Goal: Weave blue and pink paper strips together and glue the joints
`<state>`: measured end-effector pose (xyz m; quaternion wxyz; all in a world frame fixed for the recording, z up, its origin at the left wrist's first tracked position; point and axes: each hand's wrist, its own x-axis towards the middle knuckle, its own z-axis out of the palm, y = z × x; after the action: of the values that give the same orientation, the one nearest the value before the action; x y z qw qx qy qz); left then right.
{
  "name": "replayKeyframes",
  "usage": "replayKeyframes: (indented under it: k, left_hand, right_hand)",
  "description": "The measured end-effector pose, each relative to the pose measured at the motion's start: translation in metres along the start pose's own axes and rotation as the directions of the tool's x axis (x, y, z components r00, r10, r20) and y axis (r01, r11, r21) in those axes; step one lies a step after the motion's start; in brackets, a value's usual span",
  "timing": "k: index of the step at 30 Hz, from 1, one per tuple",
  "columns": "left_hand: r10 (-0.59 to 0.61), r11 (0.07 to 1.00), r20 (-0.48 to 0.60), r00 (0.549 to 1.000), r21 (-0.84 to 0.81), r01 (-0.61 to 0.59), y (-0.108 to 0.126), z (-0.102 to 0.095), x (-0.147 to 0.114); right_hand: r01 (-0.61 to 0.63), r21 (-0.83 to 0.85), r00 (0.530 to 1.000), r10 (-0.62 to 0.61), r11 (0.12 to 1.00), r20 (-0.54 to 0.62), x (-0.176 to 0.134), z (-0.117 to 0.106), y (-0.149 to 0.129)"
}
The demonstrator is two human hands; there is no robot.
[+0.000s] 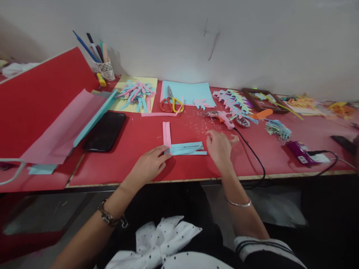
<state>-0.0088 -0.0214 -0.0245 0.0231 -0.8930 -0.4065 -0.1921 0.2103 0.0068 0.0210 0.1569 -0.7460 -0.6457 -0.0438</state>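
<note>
My left hand point(150, 162) rests on the red tabletop, its thumb and forefinger pinching the left ends of several light blue paper strips point(186, 148). These strips lie flat, pointing right, and one bows across the others. A pair of pink paper strips point(166, 133) stretches away from the same corner, roughly at a right angle to the blue ones; the fingers partly hide the meeting point. Just past the free blue ends, my right hand point(220, 147) hovers with loosely bent fingers, one sticking out sideways. Nothing shows in it. Beyond it lies a pink glue gun point(221, 117).
Scissors point(171, 102) with red and yellow handles lie by blue sheets point(187, 89). Paper cuttings point(136, 93) are heaped on yellow paper. A phone point(105, 130) lies left, beside pink sheets point(64, 127). The glue gun's cable point(255, 157) droops over the front edge near a purple power box point(303, 152).
</note>
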Motion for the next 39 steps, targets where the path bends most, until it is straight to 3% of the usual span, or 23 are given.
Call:
replayKeyframes:
  k: [2, 3, 5, 6, 12, 15, 25, 33, 39]
  left_hand:
    - [-0.027, 1.0, 0.006, 1.0, -0.011, 0.027, 0.001, -0.001, 0.0]
    - [-0.037, 0.999, 0.016, 0.999, -0.013, 0.037, 0.001, -0.002, 0.0]
    - [-0.052, 0.999, 0.04, 0.998, 0.0, 0.052, 0.002, -0.003, 0.001]
    - [-0.056, 0.998, 0.051, 0.997, 0.013, 0.056, 0.002, -0.003, 0.001]
    - [-0.064, 0.998, 0.054, 0.996, 0.032, 0.063, 0.003, -0.003, 0.003]
    - [-0.076, 0.996, 0.068, 0.995, 0.045, 0.073, 0.004, -0.005, 0.003]
    - [-0.072, 0.996, 0.077, 0.994, 0.063, 0.067, 0.004, -0.007, 0.0]
    - [-0.052, 0.997, 0.1, 0.994, 0.064, 0.046, 0.002, -0.007, 0.001]
    - [-0.041, 0.997, 0.066, 0.997, 0.06, 0.037, 0.001, -0.005, 0.0]
  right_hand:
    - [0.11, 0.034, 0.988, -0.106, 0.993, -0.112, -0.01, -0.003, -0.011]
    - [0.228, 0.075, 0.97, -0.22, 0.971, -0.101, -0.016, -0.003, -0.018]
    - [0.483, 0.162, 0.87, -0.493, 0.86, 0.021, -0.027, 0.0, -0.031]
    - [0.528, 0.191, 0.833, -0.548, 0.827, 0.074, -0.033, 0.003, -0.036]
    - [0.522, 0.201, 0.77, -0.559, 0.829, 0.307, -0.054, 0.019, -0.044]
    - [0.504, 0.148, 0.789, -0.523, 0.851, 0.324, -0.059, 0.021, -0.039]
    - [0.315, -0.046, 0.92, -0.293, 0.948, 0.26, -0.068, 0.018, -0.001]
    - [0.276, 0.057, 0.957, -0.28, 0.959, 0.081, -0.066, 0.022, 0.005]
    - [0.366, 0.146, 0.922, -0.38, 0.919, 0.08, -0.047, 0.016, -0.011]
